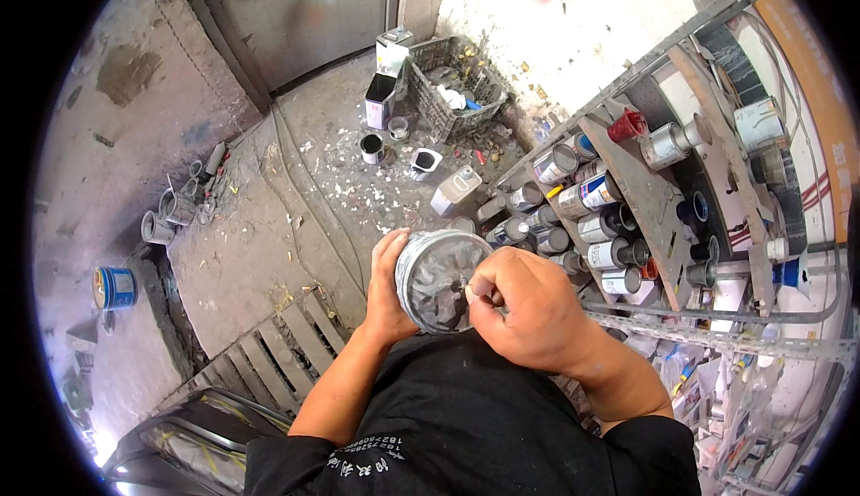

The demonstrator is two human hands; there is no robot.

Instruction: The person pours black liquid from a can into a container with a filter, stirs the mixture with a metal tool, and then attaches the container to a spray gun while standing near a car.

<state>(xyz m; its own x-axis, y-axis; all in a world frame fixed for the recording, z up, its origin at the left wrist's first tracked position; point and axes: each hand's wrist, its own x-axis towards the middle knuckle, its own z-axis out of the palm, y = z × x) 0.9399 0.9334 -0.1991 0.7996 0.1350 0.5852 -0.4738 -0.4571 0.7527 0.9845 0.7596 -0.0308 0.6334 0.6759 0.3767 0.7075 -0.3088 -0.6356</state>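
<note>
In front of my chest is a round tub (402, 283) with a pale rim, its inside coated with uneven grey paste. The fingers of my left hand (391, 292) wrap around its left side and hold it up, the opening facing me. My right hand (528, 303) is over the tub's right edge, closed in a pinch with the thumb against the bent fingers. Some thin dark thing seems to stick out of that pinch into the paste, but the hand hides most of it.
At the right, a metal rack (640, 196) holds many paint cans. A plastic crate (439, 106) with rubbish stands by the wall, near a rectangular metal can (455, 191) and small open pots. A blue tin (115, 288) sits far left. Wooden slats (278, 344) and a hose (309, 196) lie on the floor.
</note>
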